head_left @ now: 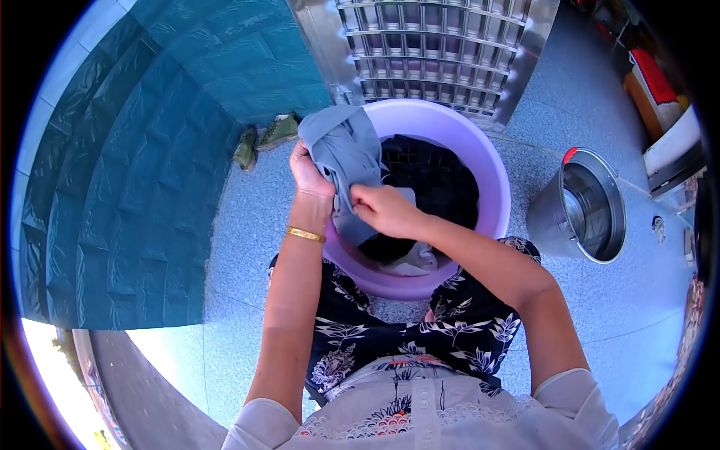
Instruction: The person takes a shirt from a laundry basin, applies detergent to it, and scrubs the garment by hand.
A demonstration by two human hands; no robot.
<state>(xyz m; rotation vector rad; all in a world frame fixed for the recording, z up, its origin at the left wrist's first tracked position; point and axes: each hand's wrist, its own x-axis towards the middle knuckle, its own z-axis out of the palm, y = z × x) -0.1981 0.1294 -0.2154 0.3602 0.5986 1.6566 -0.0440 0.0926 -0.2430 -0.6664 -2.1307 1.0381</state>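
Over the left side of a lavender basin, I hold up a grey-blue garment. My left hand, with a gold bangle at the wrist, is closed on its left edge, and folds of the cloth hide some of the fingers. Closed in a fist, my right hand grips the same garment a little lower and to the right. Part of the cloth hangs down into the basin. Dark clothes fill much of the basin, with a pale grey cloth near its front edge.
A metal bucket stands on the speckled floor to the right. Green shoes sit by the teal brick-patterned wall at left. Behind the basin is a metal barred door. My knees flank the basin's front.
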